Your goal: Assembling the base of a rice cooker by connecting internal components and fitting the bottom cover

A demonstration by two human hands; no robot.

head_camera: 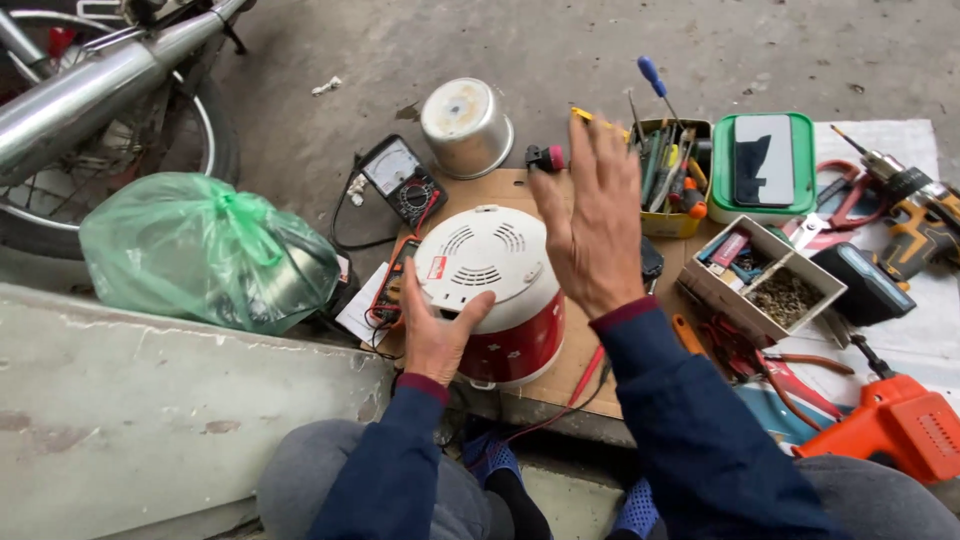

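Head view puts the cooker (492, 292) at the centre of the frame, a round white-lidded pot with a red body, standing upright on a sheet of cardboard (575, 355). I see my left hand (436, 335) just left of it, lower centre, grasping the cooker's side with the thumb lying over the lid's edge. My right hand (592, 225) is raised above the cooker's right side, released, fingers spread, palm down and touching nothing. Above the cooker, at upper centre, a metal inner pot (466, 126) stands on the concrete, and a multimeter (401, 180) lies to its lower left; red and black leads run from there down past the cooker's left side. A green bag (205, 250) sits at the left of the frame, below a motorbike wheel (120, 150) in the upper left. Right of my raised hand, a yellow box of screwdrivers (672, 172) stands near a green-rimmed tub (762, 165), with a phone lying on top of the tub. Below them is a cardboard tray of screws (775, 280). A yellow drill (915, 222) lies at the right edge, and an orange drill (900, 425) at lower right.
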